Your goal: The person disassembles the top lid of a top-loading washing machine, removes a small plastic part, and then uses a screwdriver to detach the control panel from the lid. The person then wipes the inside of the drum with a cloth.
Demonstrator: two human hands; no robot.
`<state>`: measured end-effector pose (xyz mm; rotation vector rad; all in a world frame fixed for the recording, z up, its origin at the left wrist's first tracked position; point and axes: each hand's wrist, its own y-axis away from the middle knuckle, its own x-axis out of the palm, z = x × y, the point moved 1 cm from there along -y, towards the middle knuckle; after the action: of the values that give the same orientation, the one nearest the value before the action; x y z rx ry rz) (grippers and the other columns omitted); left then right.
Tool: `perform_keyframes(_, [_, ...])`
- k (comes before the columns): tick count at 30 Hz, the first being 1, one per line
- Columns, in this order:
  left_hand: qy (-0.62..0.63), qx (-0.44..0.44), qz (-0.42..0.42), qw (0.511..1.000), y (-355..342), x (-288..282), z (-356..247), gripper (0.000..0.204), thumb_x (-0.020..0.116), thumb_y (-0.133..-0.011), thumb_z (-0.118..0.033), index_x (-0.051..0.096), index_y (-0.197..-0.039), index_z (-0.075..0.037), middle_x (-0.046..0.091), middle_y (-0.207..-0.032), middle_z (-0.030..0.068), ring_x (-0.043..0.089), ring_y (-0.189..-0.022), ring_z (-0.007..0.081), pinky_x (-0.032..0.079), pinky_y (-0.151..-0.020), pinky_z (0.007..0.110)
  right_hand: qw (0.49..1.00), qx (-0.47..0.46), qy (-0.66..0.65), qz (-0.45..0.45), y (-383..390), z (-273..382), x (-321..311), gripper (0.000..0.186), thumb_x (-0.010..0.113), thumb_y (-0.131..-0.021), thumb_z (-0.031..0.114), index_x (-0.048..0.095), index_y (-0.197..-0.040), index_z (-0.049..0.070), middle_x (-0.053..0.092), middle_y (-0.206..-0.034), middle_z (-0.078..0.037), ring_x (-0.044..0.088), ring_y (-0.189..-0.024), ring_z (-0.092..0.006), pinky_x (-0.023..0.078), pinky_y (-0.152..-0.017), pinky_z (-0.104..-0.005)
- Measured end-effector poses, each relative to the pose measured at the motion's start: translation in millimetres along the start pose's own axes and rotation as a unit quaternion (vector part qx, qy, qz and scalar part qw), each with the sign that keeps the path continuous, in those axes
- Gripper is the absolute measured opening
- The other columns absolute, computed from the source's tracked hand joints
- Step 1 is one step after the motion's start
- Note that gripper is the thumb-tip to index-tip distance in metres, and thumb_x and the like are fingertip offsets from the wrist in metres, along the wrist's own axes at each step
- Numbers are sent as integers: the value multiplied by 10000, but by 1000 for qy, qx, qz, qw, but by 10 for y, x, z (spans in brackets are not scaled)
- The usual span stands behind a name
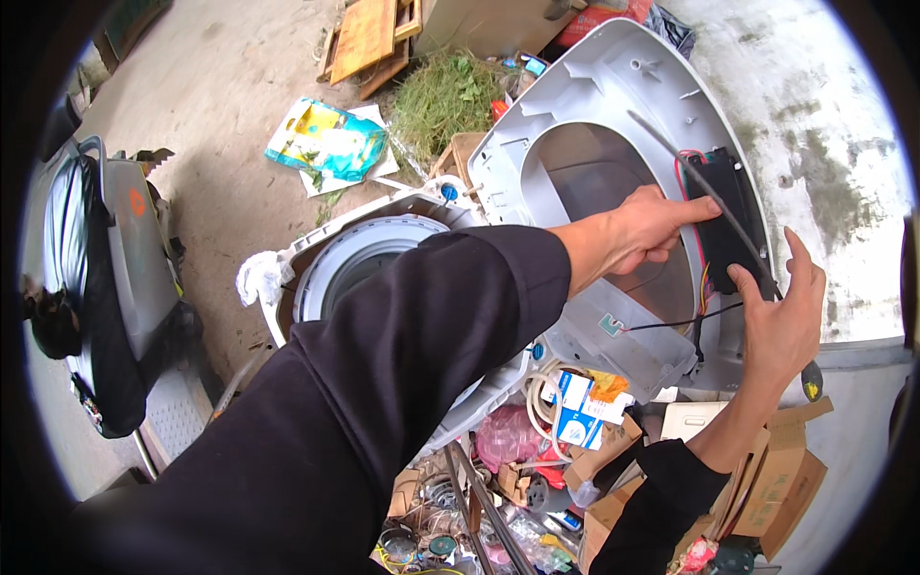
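A large grey plastic washing machine top cover (599, 81) stands tilted up on the right. A black control board (719, 225) with red and yellow wires lies along its right side. Across the board runs a long thin screwdriver (671, 149), its black-and-yellow handle end showing below my right hand (781, 316). That hand is closed round the hidden handle, its thumb touching the board and its index finger raised. My left hand (644, 228) reaches across with most fingers curled in. One outstretched digit meets the screwdriver's shaft over the board.
The open washer tub (359, 254) is behind my left arm. Below lie cartons (781, 479), a white hose (540, 412) and mixed scrap. Cut grass (446, 101), a bright plastic bag (331, 139) and wooden pieces (366, 38) are at the back. A scooter (134, 230) stands left.
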<state>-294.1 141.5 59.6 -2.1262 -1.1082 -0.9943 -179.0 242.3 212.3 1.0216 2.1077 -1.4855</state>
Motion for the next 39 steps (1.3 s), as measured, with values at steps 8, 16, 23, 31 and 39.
perform_keyframes(8, [-18,1,-3,1000,155,21,-93,389,780,-874,-448,624,-807,-98,414,-522,-46,287,-425,60,190,-396,274,997,-61,-26,-48,477,317,72,515,771,-851,303,607,-1316,156,712,-894,-95,687,-727,-329,509,-593,-446])
perform_keyframes(16, [12,-1,-4,1000,136,36,-77,354,794,-869,-412,631,-845,-98,460,-582,-58,276,-437,55,187,-398,262,997,71,-2,4,510,458,337,658,770,-842,253,498,-1431,143,729,-791,-102,705,-673,-328,521,-583,-437])
perform_keyframes(23, [10,-14,-6,1000,220,69,-135,377,809,-855,-423,621,-844,-96,373,-589,-85,237,-456,41,167,-413,254,986,166,1,-7,435,387,414,647,844,-752,318,577,-1323,175,723,-764,-74,703,-683,-332,507,-605,-466])
perform_keyframes(31, [46,-43,54,997,216,-8,-130,574,670,-854,-696,468,-653,-199,270,-549,-100,216,-461,41,157,-424,250,985,150,-50,-61,494,381,412,556,832,-735,211,638,-1254,163,685,-687,-39,673,-602,-269,495,-566,-399])
perform_keyframes(39, [45,-125,130,983,172,-124,-326,737,433,-790,-923,492,-699,-193,275,-559,-91,230,-463,49,177,-415,216,976,122,-136,-121,692,202,428,568,867,-707,211,633,-1216,117,554,-587,-4,572,-512,-207,466,-541,-358])
